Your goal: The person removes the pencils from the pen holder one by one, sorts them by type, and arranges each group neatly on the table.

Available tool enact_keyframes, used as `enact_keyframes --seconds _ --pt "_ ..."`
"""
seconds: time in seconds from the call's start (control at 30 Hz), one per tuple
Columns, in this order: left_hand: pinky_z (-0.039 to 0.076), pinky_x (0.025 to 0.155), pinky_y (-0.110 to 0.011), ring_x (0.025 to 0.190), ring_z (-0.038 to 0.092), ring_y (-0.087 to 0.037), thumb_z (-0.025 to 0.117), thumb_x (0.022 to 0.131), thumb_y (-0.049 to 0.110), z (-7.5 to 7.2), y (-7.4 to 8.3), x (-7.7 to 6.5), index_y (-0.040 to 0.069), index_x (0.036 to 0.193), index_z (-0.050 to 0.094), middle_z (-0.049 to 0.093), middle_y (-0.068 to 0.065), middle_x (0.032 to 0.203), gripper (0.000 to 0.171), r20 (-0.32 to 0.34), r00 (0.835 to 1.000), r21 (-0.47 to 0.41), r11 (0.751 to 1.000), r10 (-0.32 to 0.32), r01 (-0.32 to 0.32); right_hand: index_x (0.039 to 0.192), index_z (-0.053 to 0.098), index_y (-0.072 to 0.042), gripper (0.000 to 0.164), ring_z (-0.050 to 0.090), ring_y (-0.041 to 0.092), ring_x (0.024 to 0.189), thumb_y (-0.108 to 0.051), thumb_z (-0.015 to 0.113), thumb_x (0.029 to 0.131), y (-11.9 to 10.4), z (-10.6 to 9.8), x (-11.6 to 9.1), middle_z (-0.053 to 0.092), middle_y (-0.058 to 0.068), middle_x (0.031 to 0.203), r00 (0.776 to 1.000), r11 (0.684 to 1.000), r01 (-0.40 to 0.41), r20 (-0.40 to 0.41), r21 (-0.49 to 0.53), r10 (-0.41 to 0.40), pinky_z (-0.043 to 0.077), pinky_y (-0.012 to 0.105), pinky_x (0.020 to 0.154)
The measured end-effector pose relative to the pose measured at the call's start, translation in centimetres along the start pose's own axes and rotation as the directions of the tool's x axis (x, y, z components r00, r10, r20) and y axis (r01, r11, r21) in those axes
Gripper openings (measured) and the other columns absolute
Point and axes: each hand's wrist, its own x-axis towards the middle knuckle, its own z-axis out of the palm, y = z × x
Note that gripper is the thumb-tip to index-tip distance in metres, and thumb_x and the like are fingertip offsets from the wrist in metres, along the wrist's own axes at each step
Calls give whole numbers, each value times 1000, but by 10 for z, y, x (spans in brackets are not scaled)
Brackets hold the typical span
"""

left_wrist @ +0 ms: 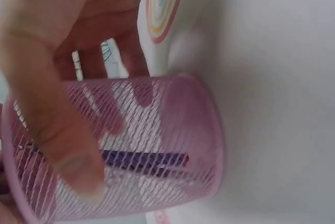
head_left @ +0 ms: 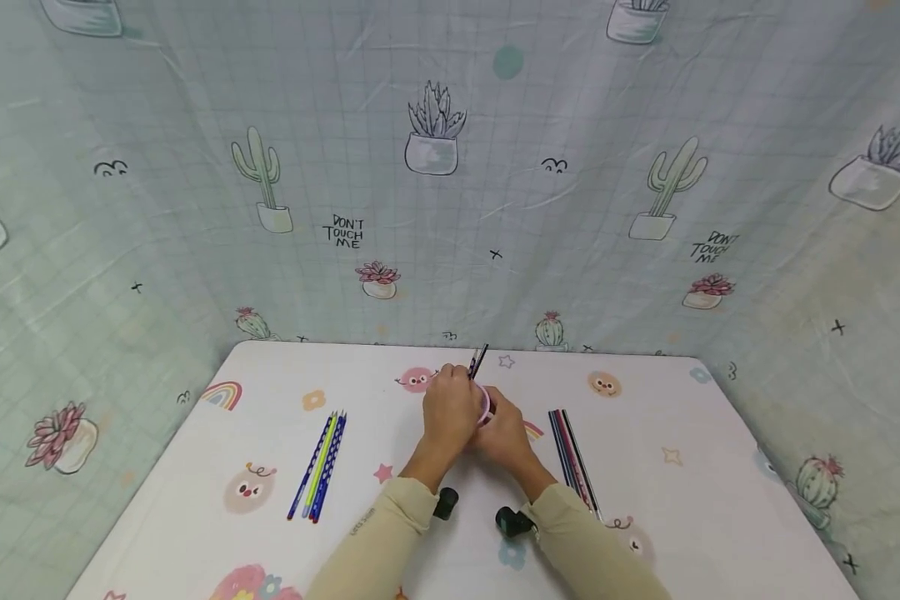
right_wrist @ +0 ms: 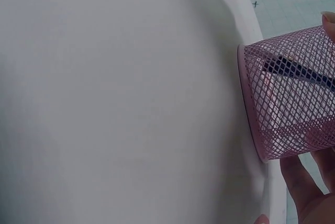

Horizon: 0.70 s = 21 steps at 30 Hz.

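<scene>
A pink mesh pen cup (left_wrist: 199, 124) stands between the two hands, its rim facing up. My right hand (head_left: 504, 425) grips its right side, thumb across the near wall and fingers behind, as the left wrist view shows. At the rim, my left hand (head_left: 452, 406) has its fingers curled around dark pencils (head_left: 477, 362). Their upper ends rise beyond the knuckles. Through the mesh, the lower parts of the pencils (left_wrist: 146, 159) slant down inside the cup. In the right wrist view the cup (right_wrist: 293, 98) shows near the table's far edge.
To the left lie several pencils (head_left: 318, 467), blue patterned and yellow-green, side by side. On the right is another row of pencils (head_left: 572, 458), dark and red. The white table (head_left: 667, 508) has printed cartoon figures, and a cactus-print cloth (head_left: 495, 208) hangs behind it.
</scene>
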Motion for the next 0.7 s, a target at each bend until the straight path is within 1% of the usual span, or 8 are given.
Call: enact_keyframes --seconds 0.07,0.13,0.2,0.27,0.43,0.57,0.63,0.7 --pt "64 77 -44 83 73 -34 69 95 9 -5 -2 4 -5 98 74 71 -17 90 15 -18 1000 -84 996 21 -22 132 63 -4 70 69 33 121 -17 93 70 1 0 -1 72 16 130 1000 1000 10 3 6 -10 56 51 105" --pt "64 80 -44 85 72 -33 68 96 6 -11 -4 9 -5 100 73 71 -17 92 13 -39 998 -159 986 41 -46 132 63 -5 73 69 32 120 -21 96 68 1 0 -1 72 15 130 1000 1000 5 7 11 -5 57 51 104" --pt "63 80 -44 85 72 -32 67 96 5 -18 -4 16 -5 100 72 71 -17 92 12 -59 997 -225 972 55 -67 132 63 -7 74 68 31 120 -24 97 68 1 0 -2 71 14 130 1000 1000 -2 15 21 2 58 50 104" --pt "62 78 -43 84 70 -31 67 96 4 -26 -5 22 -6 99 71 71 -17 90 11 -76 995 -276 958 63 -82 132 62 -8 76 68 31 121 -25 98 68 0 0 -3 71 14 131 1000 999 -12 26 44 11 58 50 104" --pt "63 71 -40 78 70 -28 65 94 1 -45 -7 36 -7 98 71 72 -18 87 11 -93 993 -376 921 68 -98 131 63 -8 78 68 31 118 -25 100 65 -1 0 -5 71 14 129 999 996 -9 37 86 6 58 50 102" --pt "64 69 -41 76 73 -30 64 93 0 -60 -10 46 -9 99 71 74 -20 86 13 -103 992 -443 890 71 -109 131 63 -8 80 69 30 117 -23 101 62 -2 0 -5 72 13 127 1000 996 -9 25 83 7 58 49 102" --pt "64 69 -42 77 74 -31 64 94 -1 -68 -12 50 -10 101 71 74 -21 86 14 -95 993 -467 878 66 -103 131 63 -8 81 68 30 119 -22 102 61 -3 0 -5 72 12 128 1000 996 -17 23 86 15 57 49 103" --pt "64 70 -43 79 74 -32 64 94 1 -75 -14 53 -10 102 72 75 -21 87 15 -71 996 -481 873 48 -76 131 63 -8 82 68 30 120 -21 103 60 -4 1 -5 72 11 128 999 995 -31 20 92 30 57 50 105"
